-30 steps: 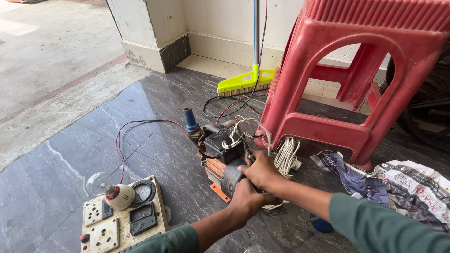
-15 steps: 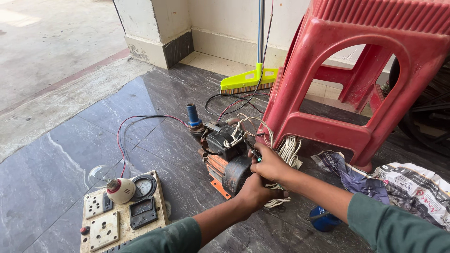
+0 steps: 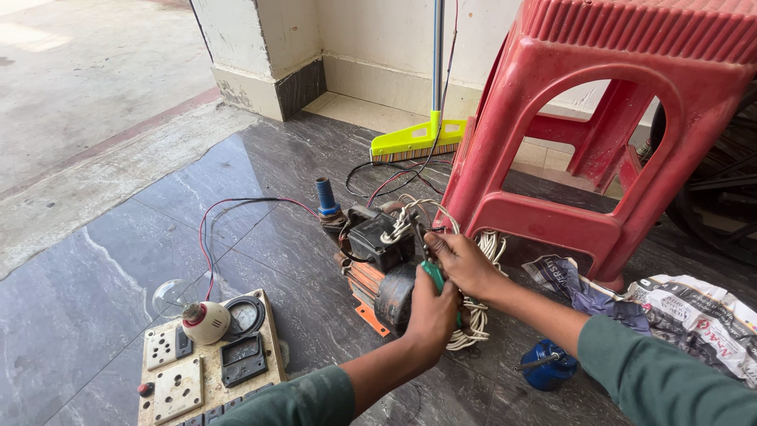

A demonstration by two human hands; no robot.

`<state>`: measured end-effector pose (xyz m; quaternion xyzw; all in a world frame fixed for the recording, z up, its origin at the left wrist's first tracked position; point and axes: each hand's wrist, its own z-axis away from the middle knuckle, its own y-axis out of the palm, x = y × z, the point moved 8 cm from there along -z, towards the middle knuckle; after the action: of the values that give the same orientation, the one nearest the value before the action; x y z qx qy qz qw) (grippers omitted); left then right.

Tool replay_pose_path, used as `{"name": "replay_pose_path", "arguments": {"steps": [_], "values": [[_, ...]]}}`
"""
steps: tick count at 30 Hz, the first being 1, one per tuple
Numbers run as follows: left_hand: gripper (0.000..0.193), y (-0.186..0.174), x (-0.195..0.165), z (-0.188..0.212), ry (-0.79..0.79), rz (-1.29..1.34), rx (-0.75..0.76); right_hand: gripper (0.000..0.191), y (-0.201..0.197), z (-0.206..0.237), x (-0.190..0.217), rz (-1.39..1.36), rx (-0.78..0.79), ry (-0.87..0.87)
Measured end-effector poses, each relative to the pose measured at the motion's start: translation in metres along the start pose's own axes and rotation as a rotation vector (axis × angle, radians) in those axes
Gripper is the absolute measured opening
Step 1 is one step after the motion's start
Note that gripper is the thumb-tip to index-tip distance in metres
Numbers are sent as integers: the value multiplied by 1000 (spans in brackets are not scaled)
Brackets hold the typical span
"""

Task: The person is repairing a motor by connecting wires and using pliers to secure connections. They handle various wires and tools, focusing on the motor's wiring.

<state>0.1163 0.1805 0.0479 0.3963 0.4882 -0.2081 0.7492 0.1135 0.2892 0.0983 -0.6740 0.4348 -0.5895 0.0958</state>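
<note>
Both hands met over a small orange-and-black motor on the dark stone floor, beside a red plastic stool. The left hand was closed around a green-handled tool — its tip hidden behind the fingers. The right hand pressed against it from above; whether it gripped anything could not be told. White cable lay partly covered beneath them — a wooden switchboard ran off the bottom edge.

Soft, even daylight from the upper left, sharp focus, faint sheen on the dark floor.
</note>
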Motion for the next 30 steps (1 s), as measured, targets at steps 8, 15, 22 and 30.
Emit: {"name": "replay_pose_path", "arguments": {"steps": [8,15,22,30], "values": [[18,-23,-17,-10,333,-286,-221,59,7,-3,-11,-265,55,98],[34,-32,-12,-16,-7,-289,-211,56,14,-7,-21,-433,118,237],[37,-47,-28,-25,182,-610,-247,55,25,-9,-23,-588,159,279],[28,-87,-41,-38,116,-1137,-105,53,-14,-12,-9,150,171,-39]]}}
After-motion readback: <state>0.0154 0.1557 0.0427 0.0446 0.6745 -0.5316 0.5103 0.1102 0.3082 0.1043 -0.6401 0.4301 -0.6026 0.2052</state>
